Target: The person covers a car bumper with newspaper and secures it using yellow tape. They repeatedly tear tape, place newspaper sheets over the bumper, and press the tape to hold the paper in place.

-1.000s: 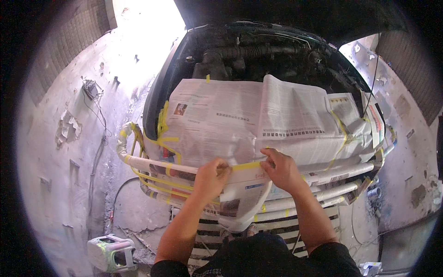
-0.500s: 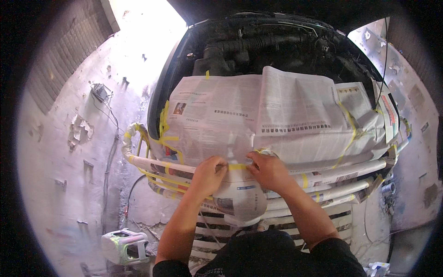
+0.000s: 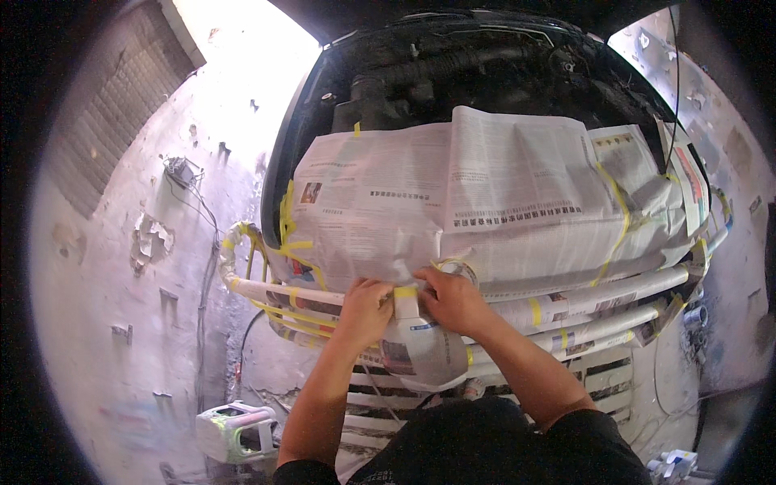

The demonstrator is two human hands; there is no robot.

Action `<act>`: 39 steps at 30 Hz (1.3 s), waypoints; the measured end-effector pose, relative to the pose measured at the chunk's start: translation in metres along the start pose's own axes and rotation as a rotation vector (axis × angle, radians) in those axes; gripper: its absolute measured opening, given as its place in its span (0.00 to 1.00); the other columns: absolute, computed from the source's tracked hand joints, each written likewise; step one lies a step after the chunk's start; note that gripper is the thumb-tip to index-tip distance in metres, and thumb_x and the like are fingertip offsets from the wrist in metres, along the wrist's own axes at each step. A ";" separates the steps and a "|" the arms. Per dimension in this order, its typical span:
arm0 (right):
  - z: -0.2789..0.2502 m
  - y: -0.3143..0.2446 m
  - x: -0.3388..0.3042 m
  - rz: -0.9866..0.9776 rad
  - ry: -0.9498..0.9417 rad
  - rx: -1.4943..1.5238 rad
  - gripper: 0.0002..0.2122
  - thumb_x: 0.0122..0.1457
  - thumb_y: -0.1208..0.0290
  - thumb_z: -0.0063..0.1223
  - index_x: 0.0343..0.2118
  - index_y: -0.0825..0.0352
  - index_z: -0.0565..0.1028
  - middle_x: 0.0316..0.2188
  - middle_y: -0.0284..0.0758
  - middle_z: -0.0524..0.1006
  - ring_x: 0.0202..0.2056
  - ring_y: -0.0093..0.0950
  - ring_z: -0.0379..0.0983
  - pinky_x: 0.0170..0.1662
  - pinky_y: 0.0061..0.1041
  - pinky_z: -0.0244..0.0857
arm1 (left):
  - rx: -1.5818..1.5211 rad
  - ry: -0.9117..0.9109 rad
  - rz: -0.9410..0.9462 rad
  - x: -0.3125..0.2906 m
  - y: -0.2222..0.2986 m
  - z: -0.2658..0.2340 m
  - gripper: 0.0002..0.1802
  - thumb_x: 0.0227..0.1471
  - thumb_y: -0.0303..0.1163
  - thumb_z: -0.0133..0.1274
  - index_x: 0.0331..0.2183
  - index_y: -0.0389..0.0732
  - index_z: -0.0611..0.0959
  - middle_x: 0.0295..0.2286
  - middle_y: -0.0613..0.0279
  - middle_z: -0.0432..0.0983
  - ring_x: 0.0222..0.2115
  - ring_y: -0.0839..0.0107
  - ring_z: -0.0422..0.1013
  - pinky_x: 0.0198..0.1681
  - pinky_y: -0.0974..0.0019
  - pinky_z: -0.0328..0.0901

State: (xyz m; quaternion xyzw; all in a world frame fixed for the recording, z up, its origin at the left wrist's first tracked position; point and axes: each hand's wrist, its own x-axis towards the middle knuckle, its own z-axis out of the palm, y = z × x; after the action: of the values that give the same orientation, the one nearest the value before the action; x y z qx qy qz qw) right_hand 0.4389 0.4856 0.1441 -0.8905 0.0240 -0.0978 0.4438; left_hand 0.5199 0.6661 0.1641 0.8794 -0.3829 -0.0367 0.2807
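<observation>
Before me a loose newspaper sheet (image 3: 428, 356) hangs over the wrapped front bar, with a short strip of yellow masking tape (image 3: 406, 292) across its narrowed top. My left hand (image 3: 368, 311) is closed, pinching the left edge of this sheet beside the tape. From the other side my right hand (image 3: 454, 301) presses its fingers on the right edge. A roll of masking tape (image 3: 467, 272) shows partly behind the right hand and seems held in it. Both hands' fingertips are partly hidden. Beyond them, large newspaper sheets (image 3: 372, 194) cover the vehicle's front.
Newspaper-wrapped tubular bars (image 3: 598, 292) run across the front, bound with yellow tape. The engine bay (image 3: 453, 81) lies uncovered at the back. A white box-like frame (image 3: 238, 428) stands at lower left. Cables (image 3: 194, 194) trail along the left floor, and a slatted pallet (image 3: 610, 380) lies below.
My hands have come closer together, and the top of the loose sheet between them is folded narrower. The right hand has moved slightly left. The whole view has shifted a little.
</observation>
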 end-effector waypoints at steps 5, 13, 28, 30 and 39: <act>0.008 0.007 0.003 0.016 -0.038 0.024 0.16 0.55 0.70 0.50 0.48 0.63 0.71 0.33 0.44 0.78 0.36 0.43 0.75 0.40 0.39 0.68 | 0.011 0.000 0.026 0.002 -0.001 0.002 0.10 0.42 0.24 0.51 0.32 0.36 0.80 0.34 0.49 0.76 0.40 0.47 0.68 0.45 0.52 0.64; 0.007 0.010 0.004 0.043 -0.048 0.061 0.16 0.54 0.71 0.52 0.47 0.64 0.72 0.31 0.43 0.79 0.35 0.42 0.76 0.39 0.38 0.68 | 0.041 -0.223 -0.022 0.013 -0.010 -0.001 0.11 0.42 0.22 0.48 0.32 0.34 0.79 0.36 0.48 0.75 0.42 0.46 0.68 0.46 0.54 0.64; 0.023 0.023 0.001 -0.101 0.076 0.068 0.18 0.54 0.68 0.52 0.48 0.65 0.72 0.35 0.46 0.78 0.37 0.45 0.75 0.40 0.41 0.68 | -0.011 -0.290 0.000 0.012 -0.011 -0.006 0.17 0.43 0.21 0.46 0.38 0.38 0.81 0.39 0.49 0.74 0.44 0.51 0.66 0.51 0.58 0.60; 0.015 0.022 -0.001 -0.100 0.037 0.094 0.18 0.54 0.68 0.52 0.47 0.66 0.72 0.35 0.46 0.78 0.37 0.45 0.75 0.40 0.41 0.68 | -0.043 -0.243 -0.055 0.013 -0.005 -0.007 0.17 0.46 0.22 0.46 0.40 0.38 0.80 0.39 0.48 0.74 0.45 0.51 0.66 0.51 0.59 0.60; -0.006 0.013 -0.005 -0.045 -0.141 0.141 0.20 0.54 0.73 0.48 0.51 0.68 0.68 0.33 0.47 0.78 0.35 0.47 0.75 0.39 0.42 0.68 | -0.186 0.095 -0.096 -0.028 0.016 0.012 0.27 0.53 0.28 0.44 0.56 0.36 0.67 0.32 0.54 0.70 0.34 0.64 0.68 0.48 0.63 0.61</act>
State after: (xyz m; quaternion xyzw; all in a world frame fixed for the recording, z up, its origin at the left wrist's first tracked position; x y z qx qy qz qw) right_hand 0.4340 0.4740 0.1362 -0.8621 -0.0342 -0.0464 0.5035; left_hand 0.4862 0.6713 0.1586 0.8676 -0.3215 -0.0436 0.3768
